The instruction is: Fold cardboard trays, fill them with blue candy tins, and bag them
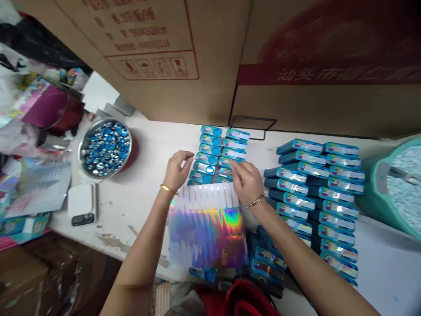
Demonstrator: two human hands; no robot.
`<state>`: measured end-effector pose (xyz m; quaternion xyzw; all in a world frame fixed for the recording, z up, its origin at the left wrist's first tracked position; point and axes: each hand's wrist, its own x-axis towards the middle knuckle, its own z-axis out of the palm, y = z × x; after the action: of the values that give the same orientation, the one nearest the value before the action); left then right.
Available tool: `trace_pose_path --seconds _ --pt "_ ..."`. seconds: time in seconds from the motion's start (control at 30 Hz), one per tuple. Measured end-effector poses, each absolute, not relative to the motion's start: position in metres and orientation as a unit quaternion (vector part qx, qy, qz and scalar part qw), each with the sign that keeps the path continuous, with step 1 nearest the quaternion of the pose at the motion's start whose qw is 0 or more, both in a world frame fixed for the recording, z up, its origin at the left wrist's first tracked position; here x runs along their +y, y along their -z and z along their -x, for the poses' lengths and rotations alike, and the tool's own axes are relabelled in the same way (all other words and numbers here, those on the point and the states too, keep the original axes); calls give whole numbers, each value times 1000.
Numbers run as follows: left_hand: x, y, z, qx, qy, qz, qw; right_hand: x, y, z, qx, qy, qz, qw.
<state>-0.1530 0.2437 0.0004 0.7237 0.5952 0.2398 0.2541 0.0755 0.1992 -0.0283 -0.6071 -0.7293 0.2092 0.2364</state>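
Two short columns of small blue boxes (pixel 219 151) lie on the white table (pixel 148 193), just beyond a shiny holographic sticker sheet (pixel 207 226). My left hand (pixel 177 172) hovers at the left column's near end, fingers curled loosely, with nothing visible in them. My right hand (pixel 246 181) rests over the right column's near end, its fingertips pinched down at a box. What those fingers hold is hidden. Both wrists wear thin bangles.
Stacked rows of finished blue boxes (pixel 317 199) fill the right side. A metal bowl of blue caps (pixel 104 147) and a small white scale (pixel 82 204) sit left. Cardboard cartons (pixel 197 57) wall the back. A teal tub (pixel 393 188) stands far right.
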Motion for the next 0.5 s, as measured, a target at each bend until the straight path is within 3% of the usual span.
trace_pose_path --seconds 0.13,0.27,0.5 --pt "197 -18 229 581 -108 -772 235 177 8 0 -833 -266 462 151" --pt "165 -8 247 581 3 -784 217 162 17 48 -856 -285 430 43" --pt "137 23 239 612 -32 -770 176 155 30 51 -852 -274 445 22"
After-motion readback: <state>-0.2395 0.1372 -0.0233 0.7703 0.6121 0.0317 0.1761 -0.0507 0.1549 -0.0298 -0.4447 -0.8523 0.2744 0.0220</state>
